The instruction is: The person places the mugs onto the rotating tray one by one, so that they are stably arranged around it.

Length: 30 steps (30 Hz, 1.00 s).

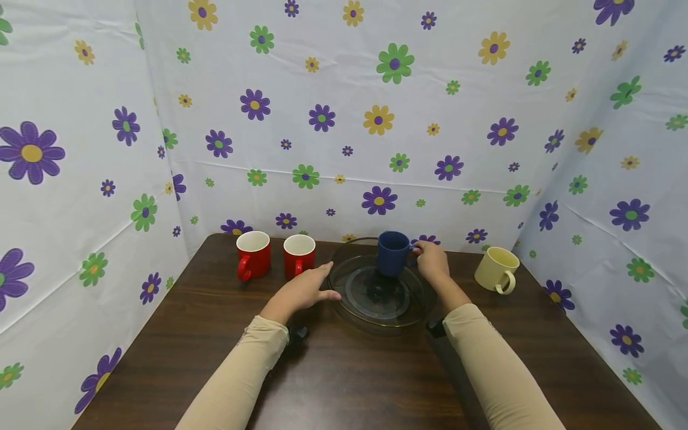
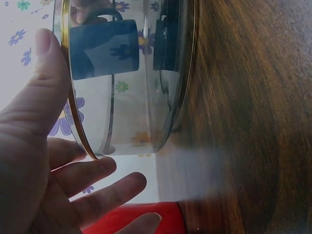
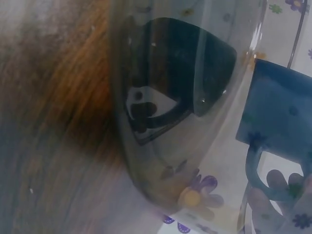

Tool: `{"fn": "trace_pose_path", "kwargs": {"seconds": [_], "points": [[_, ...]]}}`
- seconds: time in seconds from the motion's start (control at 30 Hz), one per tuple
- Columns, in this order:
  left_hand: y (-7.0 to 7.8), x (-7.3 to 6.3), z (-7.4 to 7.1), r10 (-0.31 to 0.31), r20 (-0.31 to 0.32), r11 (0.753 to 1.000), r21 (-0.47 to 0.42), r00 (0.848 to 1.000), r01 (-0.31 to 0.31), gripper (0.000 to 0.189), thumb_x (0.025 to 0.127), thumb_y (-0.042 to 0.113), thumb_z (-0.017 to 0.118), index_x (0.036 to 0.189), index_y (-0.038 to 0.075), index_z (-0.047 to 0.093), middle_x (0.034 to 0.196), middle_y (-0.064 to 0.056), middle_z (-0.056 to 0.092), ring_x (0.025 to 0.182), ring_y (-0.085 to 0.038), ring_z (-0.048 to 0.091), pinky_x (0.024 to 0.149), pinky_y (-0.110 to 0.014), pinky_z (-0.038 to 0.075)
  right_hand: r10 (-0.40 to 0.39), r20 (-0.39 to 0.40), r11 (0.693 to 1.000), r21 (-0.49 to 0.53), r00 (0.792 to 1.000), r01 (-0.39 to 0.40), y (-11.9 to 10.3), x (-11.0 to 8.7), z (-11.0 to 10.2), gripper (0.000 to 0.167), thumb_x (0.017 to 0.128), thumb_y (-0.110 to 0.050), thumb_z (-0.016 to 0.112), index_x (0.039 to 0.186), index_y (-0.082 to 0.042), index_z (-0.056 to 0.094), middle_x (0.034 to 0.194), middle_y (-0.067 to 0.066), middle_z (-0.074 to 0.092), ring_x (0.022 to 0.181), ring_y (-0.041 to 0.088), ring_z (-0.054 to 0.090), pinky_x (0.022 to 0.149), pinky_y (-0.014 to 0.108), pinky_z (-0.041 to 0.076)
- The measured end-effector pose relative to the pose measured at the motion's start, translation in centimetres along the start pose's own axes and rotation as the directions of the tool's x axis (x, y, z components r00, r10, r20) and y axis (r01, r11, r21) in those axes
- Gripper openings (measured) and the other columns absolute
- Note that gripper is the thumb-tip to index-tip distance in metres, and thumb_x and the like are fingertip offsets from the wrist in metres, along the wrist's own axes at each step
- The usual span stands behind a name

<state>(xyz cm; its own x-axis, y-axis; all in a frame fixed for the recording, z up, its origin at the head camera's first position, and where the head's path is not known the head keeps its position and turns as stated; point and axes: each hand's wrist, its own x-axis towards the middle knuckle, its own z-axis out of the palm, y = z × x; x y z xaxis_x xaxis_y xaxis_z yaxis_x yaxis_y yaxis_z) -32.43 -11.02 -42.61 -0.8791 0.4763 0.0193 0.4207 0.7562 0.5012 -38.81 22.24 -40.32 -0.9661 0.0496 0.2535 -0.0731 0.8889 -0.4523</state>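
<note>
A clear glass bowl [image 1: 378,292] with a gold rim stands on the table. My right hand [image 1: 432,263] grips a blue mug [image 1: 391,254] by its handle, upright over the back right of the bowl. Whether the mug touches the glass, I cannot tell. In the right wrist view the fingers reach through the mug's handle [image 3: 252,168]. At the bowl's left side my left hand [image 1: 303,292] has thumb and fingers spread. The left wrist view puts its fingertips [image 2: 107,165] and thumb beside the gold rim [image 2: 75,112].
Two red mugs, a larger one [image 1: 255,257] and a smaller one [image 1: 298,254], stand left of the bowl; the smaller is just behind my left hand. A pale yellow mug [image 1: 494,272] is near the table's right edge. Flower-printed cloth [image 1: 322,71] surrounds the dark wooden table [image 1: 349,382].
</note>
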Motion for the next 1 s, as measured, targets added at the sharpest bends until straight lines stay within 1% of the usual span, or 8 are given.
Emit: {"fn": "trace_pose_path", "kwargs": {"seconds": [0.13,0.23,0.33,0.47,0.67,0.8,0.9,1.0], "points": [[0.0,0.0,0.1,0.001,0.004,1.0,-0.001,1.0,-0.001,0.092,0.091,0.046,0.073,0.158,0.002,0.03,0.162,-0.014,0.034,0.148,-0.03,0.036,0.12,-0.048,0.03,0.012,0.01,1.0,-0.017,1.0,-0.011,0.0,-0.1,0.1,0.036,0.099,0.0,0.047,0.128,-0.003,0.068,0.119,0.021,0.069,0.102,0.043,0.064,0.089,0.057,0.052],[0.0,0.0,0.1,0.001,0.001,1.0,-0.003,1.0,-0.001,0.092,0.091,0.047,0.073,0.158,0.002,0.03,0.162,-0.014,0.034,0.148,-0.03,0.036,0.12,-0.048,0.031,0.006,0.012,0.999,-0.037,1.0,-0.005,0.0,-0.1,0.2,0.036,0.099,-0.001,0.048,0.129,-0.005,0.068,0.122,0.022,0.069,0.106,0.046,0.065,0.089,0.059,0.053],[0.0,0.0,0.0,-0.001,0.0,1.0,-0.002,1.0,0.001,0.092,0.091,0.047,0.073,0.159,0.002,0.03,0.162,-0.014,0.034,0.148,-0.03,0.036,0.12,-0.048,0.031,-0.023,0.009,0.997,-0.067,1.0,0.023,-0.1,-0.1,0.3,0.034,0.099,0.0,0.05,0.127,-0.004,0.069,0.122,0.022,0.069,0.11,0.046,0.064,0.09,0.059,0.053],[0.0,0.0,0.0,-0.001,0.002,1.0,0.003,1.0,0.001,0.092,0.091,0.047,0.072,0.159,0.002,0.029,0.162,-0.014,0.033,0.148,-0.03,0.035,0.12,-0.048,0.03,-0.041,0.004,0.995,-0.096,0.999,0.041,-0.3,0.0,0.4,0.03,0.1,-0.002,0.055,0.126,-0.001,0.07,0.12,0.023,0.068,0.111,0.043,0.063,0.092,0.057,0.053],[0.0,-0.1,0.1,-0.008,0.001,1.0,0.001,1.0,0.008,0.093,0.091,0.047,0.073,0.159,0.002,0.029,0.162,-0.014,0.033,0.148,-0.03,0.035,0.12,-0.048,0.03,0.044,0.011,0.994,-0.104,0.999,-0.043,-0.3,0.4,0.4,0.03,0.1,-0.004,0.059,0.128,-0.003,0.07,0.12,0.02,0.066,0.108,0.039,0.063,0.089,0.055,0.055],[0.1,-0.1,0.0,-0.013,-0.004,1.0,0.006,1.0,0.013,0.092,0.091,0.047,0.073,0.159,0.002,0.029,0.162,-0.014,0.033,0.148,-0.03,0.035,0.12,-0.047,0.03,0.062,0.029,0.992,-0.108,0.998,-0.059,-0.2,0.7,0.4,0.032,0.099,-0.002,0.058,0.129,-0.003,0.069,0.122,0.021,0.064,0.109,0.041,0.062,0.089,0.056,0.055],[0.2,-0.2,0.0,-0.013,-0.006,1.0,0.008,1.0,0.013,0.092,0.091,0.046,0.073,0.159,0.002,0.029,0.162,-0.014,0.033,0.148,-0.03,0.036,0.12,-0.047,0.03,0.071,0.039,0.991,-0.119,0.997,-0.066,0.1,0.9,0.4,0.034,0.098,-0.003,0.058,0.13,-0.004,0.068,0.117,0.022,0.059,0.105,0.041,0.061,0.086,0.055,0.054],[0.3,-0.2,-0.1,-0.006,-0.01,1.0,0.012,1.0,0.006,0.092,0.091,0.045,0.073,0.158,0.001,0.03,0.161,-0.015,0.034,0.148,-0.03,0.036,0.12,-0.047,0.03,0.075,0.044,0.989,-0.129,0.996,-0.069,0.2,1.0,0.3,0.034,0.097,-0.003,0.059,0.13,-0.005,0.069,0.111,0.019,0.054,0.102,0.039,0.06,0.084,0.054,0.054]]}}
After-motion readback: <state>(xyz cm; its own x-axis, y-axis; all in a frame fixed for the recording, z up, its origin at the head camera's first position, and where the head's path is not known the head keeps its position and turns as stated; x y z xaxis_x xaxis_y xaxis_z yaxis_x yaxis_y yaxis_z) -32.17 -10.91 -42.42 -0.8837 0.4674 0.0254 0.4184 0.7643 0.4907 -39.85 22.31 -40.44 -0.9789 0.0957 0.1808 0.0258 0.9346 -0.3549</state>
